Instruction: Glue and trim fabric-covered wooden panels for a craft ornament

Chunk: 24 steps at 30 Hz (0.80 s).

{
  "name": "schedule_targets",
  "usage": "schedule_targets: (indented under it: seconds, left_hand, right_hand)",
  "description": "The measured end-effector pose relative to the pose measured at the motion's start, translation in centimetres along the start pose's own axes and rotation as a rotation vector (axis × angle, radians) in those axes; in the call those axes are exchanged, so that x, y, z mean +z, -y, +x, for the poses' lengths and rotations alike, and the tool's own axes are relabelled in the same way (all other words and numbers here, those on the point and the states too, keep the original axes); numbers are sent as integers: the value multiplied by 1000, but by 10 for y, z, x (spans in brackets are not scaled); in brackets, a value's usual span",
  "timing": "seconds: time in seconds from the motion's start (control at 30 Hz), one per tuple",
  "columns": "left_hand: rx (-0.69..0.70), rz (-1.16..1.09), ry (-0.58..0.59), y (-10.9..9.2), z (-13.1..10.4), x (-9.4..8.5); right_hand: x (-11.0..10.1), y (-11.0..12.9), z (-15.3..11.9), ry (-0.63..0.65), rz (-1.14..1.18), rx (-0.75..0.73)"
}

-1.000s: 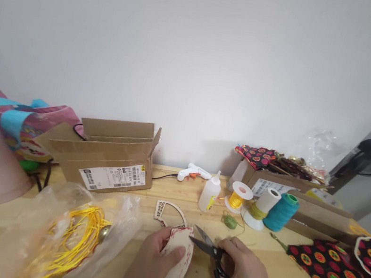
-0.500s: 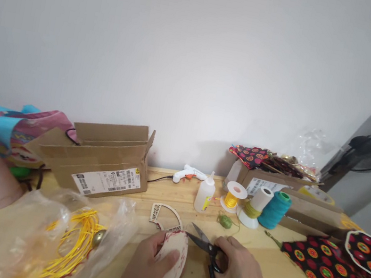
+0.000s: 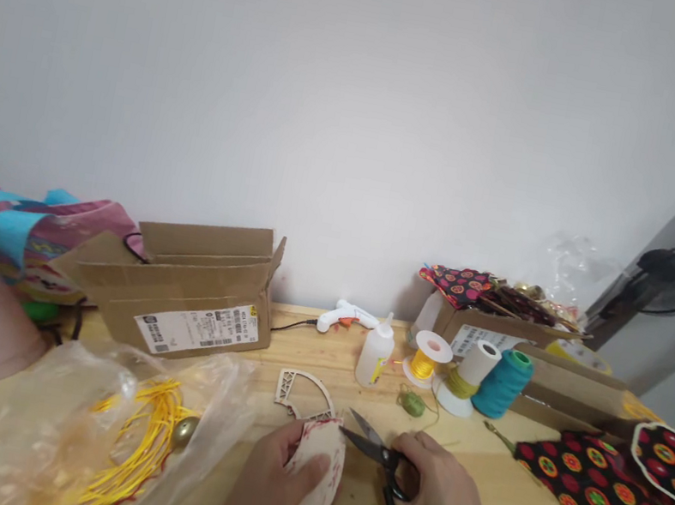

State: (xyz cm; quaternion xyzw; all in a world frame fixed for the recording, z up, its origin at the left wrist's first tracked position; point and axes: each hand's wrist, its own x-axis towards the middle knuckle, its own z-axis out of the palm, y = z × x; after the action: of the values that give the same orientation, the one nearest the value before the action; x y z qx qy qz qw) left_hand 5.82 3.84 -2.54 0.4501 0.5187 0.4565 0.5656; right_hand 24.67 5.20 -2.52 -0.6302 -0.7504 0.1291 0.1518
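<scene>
My left hand (image 3: 277,479) grips a pale, curved flat piece (image 3: 317,484) with reddish marks along its edge, thumb on top. In my right hand (image 3: 438,497) is a pair of black-handled scissors (image 3: 379,451), its blades parted and pointing left. The lower blade's tip comes close to the upper right edge of the pale piece; whether they touch I cannot tell. Just behind my left hand lies a fan-shaped wooden cut-out frame (image 3: 307,393), partly covered by the piece. A small bundle of green thread (image 3: 412,401) rests beyond the scissors.
Behind stand a glue bottle (image 3: 374,358), a glue gun (image 3: 347,319), a yellow spool (image 3: 424,365) and a teal thread cone (image 3: 503,386). A plastic bag with yellow cord (image 3: 137,444) lies left. Cardboard boxes (image 3: 192,297) line the wall; patterned fabric (image 3: 588,497) is at right.
The whole view has shifted slightly, so things appear a little further right. Both hands keep nearly the same pose, with the scissor blades still parted beside the pale piece.
</scene>
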Motion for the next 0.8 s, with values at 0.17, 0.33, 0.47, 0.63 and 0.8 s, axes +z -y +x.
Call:
schedule_targets:
  seconds: [0.17, 0.33, 0.47, 0.63, 0.8]
  left_hand:
    - [-36, -85, 4, 3, 0, 0]
    - [-56, -167, -55, 3, 2, 3]
    - [-67, -193, -74, 0, 1, 5]
    - [-14, -84, -89, 3, 2, 5]
    - [-12, -71, -69, 5, 4, 2]
  right_hand:
    - [0, -2, 0, -20, 5, -36]
    - [4, -6, -2, -31, 26, -57]
    - [5, -8, -3, -28, 25, -59]
    - [2, -5, -3, -17, 16, -61]
    - [2, -2, -2, -5, -16, -35]
